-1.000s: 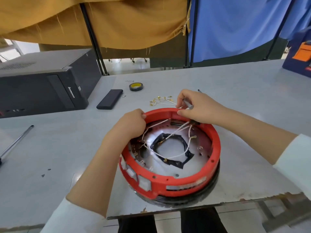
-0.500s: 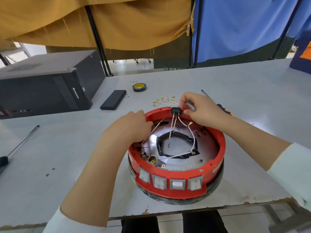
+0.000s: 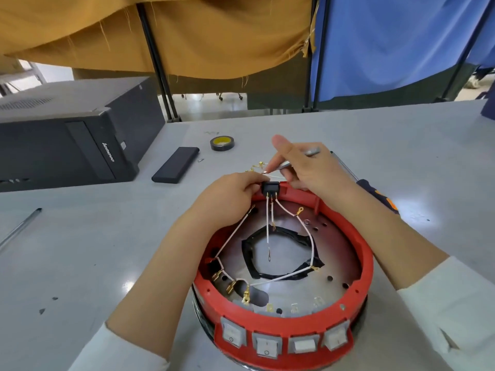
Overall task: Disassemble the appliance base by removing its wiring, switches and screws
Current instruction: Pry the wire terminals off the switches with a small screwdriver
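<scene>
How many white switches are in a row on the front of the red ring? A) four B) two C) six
A: four white rocker switches sit side by side along the near wall of the red ring.

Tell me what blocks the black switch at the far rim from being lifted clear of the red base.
Nothing solid. The black switch, pinched by the left hand, sits above the red base; only its white wires trail into it.
</scene>
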Demonstrator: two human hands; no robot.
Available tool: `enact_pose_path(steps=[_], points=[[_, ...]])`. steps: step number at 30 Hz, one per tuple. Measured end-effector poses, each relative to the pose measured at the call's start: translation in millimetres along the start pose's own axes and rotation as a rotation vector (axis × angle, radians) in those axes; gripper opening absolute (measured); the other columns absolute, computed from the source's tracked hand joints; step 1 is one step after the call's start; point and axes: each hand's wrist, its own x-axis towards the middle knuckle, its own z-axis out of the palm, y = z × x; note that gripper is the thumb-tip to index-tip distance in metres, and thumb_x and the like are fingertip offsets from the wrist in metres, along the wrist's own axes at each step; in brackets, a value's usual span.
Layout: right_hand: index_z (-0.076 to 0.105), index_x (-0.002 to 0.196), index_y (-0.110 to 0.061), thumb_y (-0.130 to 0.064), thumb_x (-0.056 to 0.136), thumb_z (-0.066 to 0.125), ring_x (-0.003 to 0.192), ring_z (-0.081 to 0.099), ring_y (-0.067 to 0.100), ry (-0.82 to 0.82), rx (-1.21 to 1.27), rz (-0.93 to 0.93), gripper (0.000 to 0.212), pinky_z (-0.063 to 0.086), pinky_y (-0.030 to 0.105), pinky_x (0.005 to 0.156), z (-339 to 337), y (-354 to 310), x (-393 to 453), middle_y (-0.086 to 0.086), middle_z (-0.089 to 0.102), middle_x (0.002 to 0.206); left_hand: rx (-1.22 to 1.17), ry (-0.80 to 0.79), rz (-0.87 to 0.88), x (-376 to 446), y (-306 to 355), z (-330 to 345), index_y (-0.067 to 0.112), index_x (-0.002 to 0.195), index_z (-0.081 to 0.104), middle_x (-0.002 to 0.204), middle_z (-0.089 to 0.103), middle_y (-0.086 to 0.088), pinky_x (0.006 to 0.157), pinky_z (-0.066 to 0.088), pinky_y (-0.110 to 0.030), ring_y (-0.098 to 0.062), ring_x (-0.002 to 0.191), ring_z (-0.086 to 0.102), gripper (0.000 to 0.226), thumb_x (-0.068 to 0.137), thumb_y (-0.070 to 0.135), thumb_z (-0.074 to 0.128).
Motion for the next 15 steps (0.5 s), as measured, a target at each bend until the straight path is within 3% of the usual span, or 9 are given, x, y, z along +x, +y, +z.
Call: enact_pose_path(steps=[3, 6, 9, 15], points=[[0.068, 0.065, -0.006, -0.035, 0.096, 0.051, 0.032, 0.028, 0.007, 0.072, 0.052, 0.008, 0.046, 0.025, 0.014, 0.035, -4.2, 3.7, 1.7, 0.002, 0.037, 0.039, -0.017, -0.005, 0.004, 0.3, -3.4, -1.2, 0.033, 0.126, 0.056, 0.130, 0.057, 0.011, 0.100, 0.035, -0.026, -0.012, 0.121, 0.048, 0.036, 0.097, 0.017, 0.043], [0.052, 0.066, -0.012, -0.030, 0.094, 0.053, 0.032, 0.027, 0.010, 0.010, 0.000, 0.046, 0.034, 0.024, 0.015, 0.035, -1.8, 10.1, 2.5, 0.000, 0.039, 0.036, -0.030, -0.015, -0.002, 1.0, -5.7, -1.8, 0.036, 0.126, 0.055, 0.128, 0.058, 0.012, 0.099, 0.037, -0.027, -0.010, 0.118, 0.050, 0.034, 0.096, 0.021, 0.047], [0.039, 0.061, -0.017, -0.036, 0.092, 0.057, 0.031, 0.030, 0.009, 0.026, -0.093, 0.025, 0.040, 0.027, 0.014, 0.035, -0.4, 12.1, 3.0, -0.002, 0.042, 0.036, -0.038, -0.021, -0.011, -0.2, -5.2, -2.1, 0.038, 0.126, 0.055, 0.126, 0.058, 0.014, 0.101, 0.037, -0.029, -0.008, 0.117, 0.050, 0.033, 0.095, 0.026, 0.050], [0.039, 0.062, -0.016, -0.035, 0.093, 0.054, 0.034, 0.036, 0.007, 0.053, -0.204, -0.002, 0.039, 0.033, 0.013, 0.039, -0.8, 13.6, 2.4, -0.004, 0.045, 0.036, -0.036, -0.022, -0.018, -1.1, -2.4, -3.1, 0.039, 0.125, 0.055, 0.124, 0.058, 0.018, 0.099, 0.038, -0.026, -0.005, 0.115, 0.050, 0.034, 0.094, 0.025, 0.051]])
